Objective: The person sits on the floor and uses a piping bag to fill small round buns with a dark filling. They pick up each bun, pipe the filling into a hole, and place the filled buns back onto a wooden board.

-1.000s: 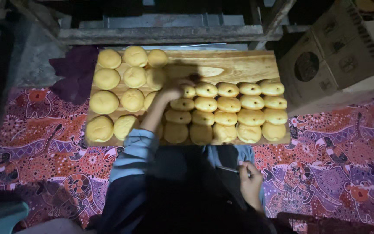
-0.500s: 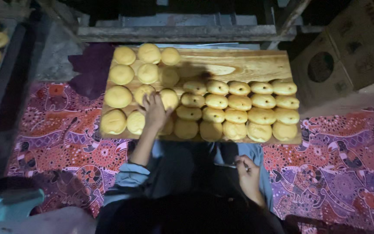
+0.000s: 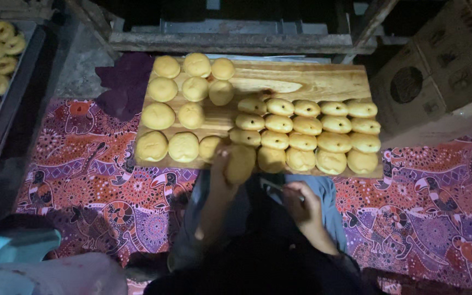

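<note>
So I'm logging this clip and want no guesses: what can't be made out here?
Head view only:
- Thin tool in the right hand: too small and dim to identify.
- Pale yellow dough piece in the left hand: fingers hide its near side.
- Dark tray of dough rings: cut off by the left edge.

pale yellow dough pieces (image 3: 184, 146), purple patterned cloth (image 3: 99, 180)

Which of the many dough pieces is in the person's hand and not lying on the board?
The oblong dough piece at the wooden board's near edge: the left hand grips it, while the others lie untouched.
</note>
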